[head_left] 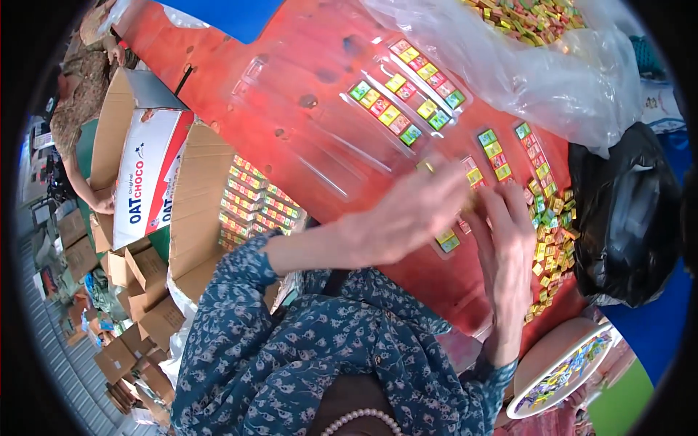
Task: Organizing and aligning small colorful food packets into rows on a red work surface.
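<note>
My left hand (425, 211) reaches across a clear plastic tray (465, 102), and its fingers are smeared by motion. My right hand (503, 236) is beside it, fingers bent and pressed together over the tray's near end; what they hold, if anything, is hidden. Rows of small wrapped cubes (389, 112) in green, yellow and red lie in the tray's narrow slots. Some slots are only partly filled. Close to the right hand, a loose heap of the same cubes (556, 240) spreads along the table.
Filled trays (254, 200) sit in an open cardboard box (200, 174) at left. A clear bag of cubes (523, 22) and a black plastic bag (625, 218) border the red table (276, 138). A white tub of wrappers (560, 370) stands lower right. Another person's arm (80, 174) touches a box.
</note>
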A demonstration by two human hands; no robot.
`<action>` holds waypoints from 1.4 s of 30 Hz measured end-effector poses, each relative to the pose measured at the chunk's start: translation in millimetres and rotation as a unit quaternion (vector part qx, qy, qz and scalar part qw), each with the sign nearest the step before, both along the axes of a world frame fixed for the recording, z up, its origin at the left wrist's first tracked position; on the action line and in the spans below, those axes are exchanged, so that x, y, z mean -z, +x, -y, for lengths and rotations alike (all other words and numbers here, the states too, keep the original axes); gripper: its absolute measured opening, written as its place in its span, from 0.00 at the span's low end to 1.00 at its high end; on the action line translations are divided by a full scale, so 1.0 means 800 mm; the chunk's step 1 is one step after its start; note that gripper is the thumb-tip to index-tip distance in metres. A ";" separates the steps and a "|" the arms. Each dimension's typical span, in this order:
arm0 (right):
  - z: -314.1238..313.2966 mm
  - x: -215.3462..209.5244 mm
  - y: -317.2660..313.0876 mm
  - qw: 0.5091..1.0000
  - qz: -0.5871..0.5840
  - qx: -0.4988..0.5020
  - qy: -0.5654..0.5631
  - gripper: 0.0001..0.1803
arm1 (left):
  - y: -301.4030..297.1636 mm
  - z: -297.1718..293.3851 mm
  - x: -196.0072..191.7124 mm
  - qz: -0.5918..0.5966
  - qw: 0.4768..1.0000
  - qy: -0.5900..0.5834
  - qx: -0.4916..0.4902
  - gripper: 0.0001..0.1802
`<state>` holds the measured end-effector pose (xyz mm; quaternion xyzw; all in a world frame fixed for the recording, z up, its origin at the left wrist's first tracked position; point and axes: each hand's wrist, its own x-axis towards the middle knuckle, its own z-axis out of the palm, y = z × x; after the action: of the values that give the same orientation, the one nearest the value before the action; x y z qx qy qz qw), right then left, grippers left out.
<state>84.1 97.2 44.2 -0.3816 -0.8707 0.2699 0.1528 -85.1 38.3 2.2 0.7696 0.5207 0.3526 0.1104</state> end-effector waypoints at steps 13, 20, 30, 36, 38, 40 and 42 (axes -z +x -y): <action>-0.085 0.058 -0.146 0.996 -0.078 -0.030 0.007 0.13 | -0.176 -0.082 0.015 0.041 0.996 -0.079 -0.019 0.14; -0.089 0.065 -0.146 0.999 -0.051 -0.004 -0.009 0.12 | -0.201 -0.098 0.017 -0.007 0.994 -0.108 0.011 0.12; -0.086 0.062 -0.146 0.999 -0.026 -0.023 0.031 0.12 | -0.204 -0.112 0.013 -0.048 0.993 -0.093 0.052 0.14; -0.078 0.054 -0.147 1.000 -0.012 0.000 0.025 0.11 | -0.216 -0.107 0.028 -0.015 0.996 -0.068 0.059 0.13; -0.079 0.052 -0.147 1.000 0.001 0.007 0.018 0.11 | -0.213 -0.109 0.017 -0.023 0.994 -0.087 0.061 0.11; -0.080 0.052 -0.147 0.999 -0.007 -0.010 0.030 0.11 | -0.210 -0.110 0.013 -0.031 0.992 -0.106 0.064 0.10; -0.081 0.054 -0.146 0.999 -0.014 -0.009 0.031 0.11 | -0.207 -0.111 0.012 -0.052 0.991 -0.113 0.052 0.08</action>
<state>-33.0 161.9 0.7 -0.3654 -0.8796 0.2498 0.1742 -251.0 126.9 -7.4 0.7954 0.5218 0.2450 0.1871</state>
